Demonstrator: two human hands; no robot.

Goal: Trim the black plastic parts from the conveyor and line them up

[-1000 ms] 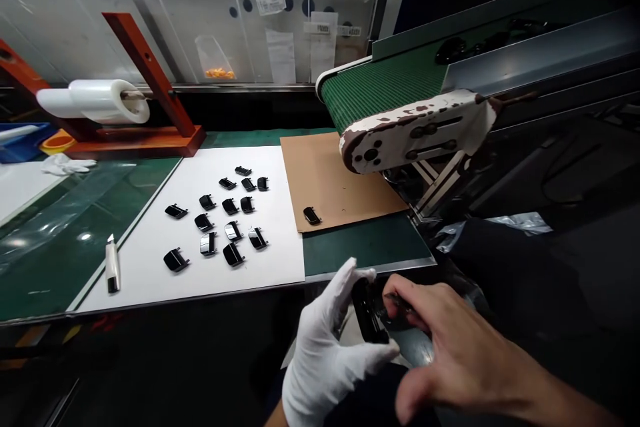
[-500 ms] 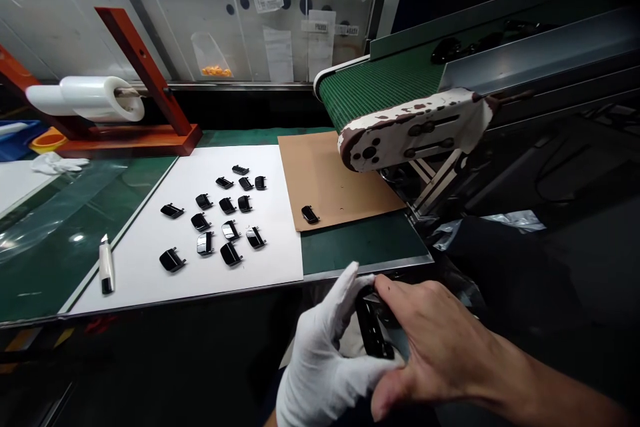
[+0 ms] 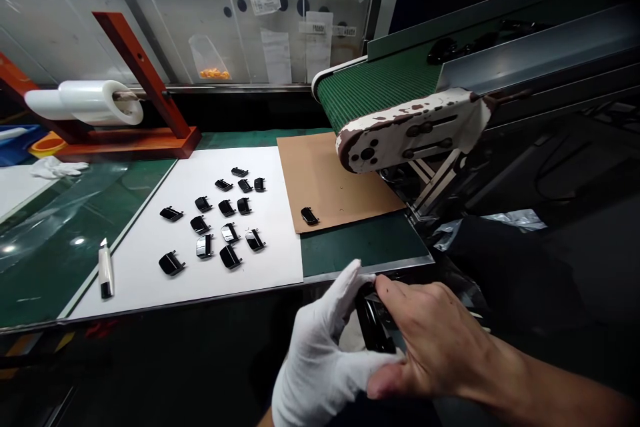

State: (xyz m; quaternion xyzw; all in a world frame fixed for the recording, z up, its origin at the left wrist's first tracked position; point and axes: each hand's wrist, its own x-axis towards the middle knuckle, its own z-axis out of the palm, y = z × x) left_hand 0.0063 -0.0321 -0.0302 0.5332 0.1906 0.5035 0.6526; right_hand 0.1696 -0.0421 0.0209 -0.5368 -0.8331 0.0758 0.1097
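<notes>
White-gloved left hand (image 3: 320, 360) – pinching black plastic part (image 3: 373, 327) | bare right hand (image 3: 435, 340) – pinching same part

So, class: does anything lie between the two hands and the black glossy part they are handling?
Nothing visible does. The white-gloved left hand and the bare right hand both already touch the black glossy plastic part, held between them below the table edge.

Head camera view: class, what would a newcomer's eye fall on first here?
Glossy black plastic clips lie scattered on a white sheet at centre-left. At the bottom, a white-gloved left hand and a bare right hand hold a black plastic part. A green ribbed conveyor belt slopes down from upper right.
</notes>
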